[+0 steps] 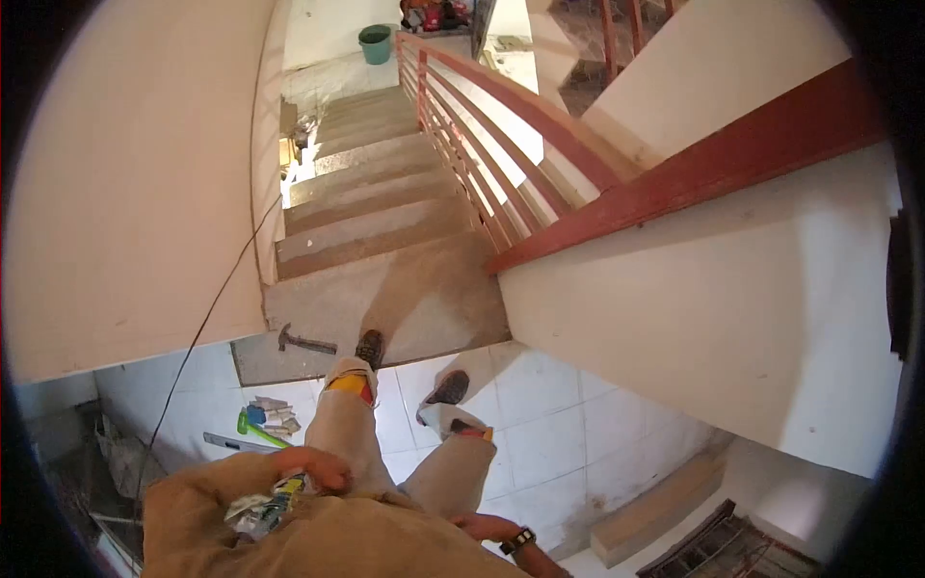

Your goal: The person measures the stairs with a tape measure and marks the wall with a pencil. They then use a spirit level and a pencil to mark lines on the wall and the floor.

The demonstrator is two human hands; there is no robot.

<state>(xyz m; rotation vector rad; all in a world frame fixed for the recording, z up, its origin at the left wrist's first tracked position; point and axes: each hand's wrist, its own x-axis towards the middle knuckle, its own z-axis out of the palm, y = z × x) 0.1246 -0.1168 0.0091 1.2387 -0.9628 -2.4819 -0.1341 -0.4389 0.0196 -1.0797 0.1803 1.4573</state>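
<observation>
Left hand (313, 467) is bent in at the waist, closed on one crumpled bundle of packets (260, 511) — right hand (487, 527), one watch (520, 539) at its wrist, hangs by the thigh, loosely open and empty. One heap of small packets (272, 414) lies on the tiled floor (540, 424); one hammer (303, 341) lies on the lowest step (424, 308), well apart from both hands.
</observation>
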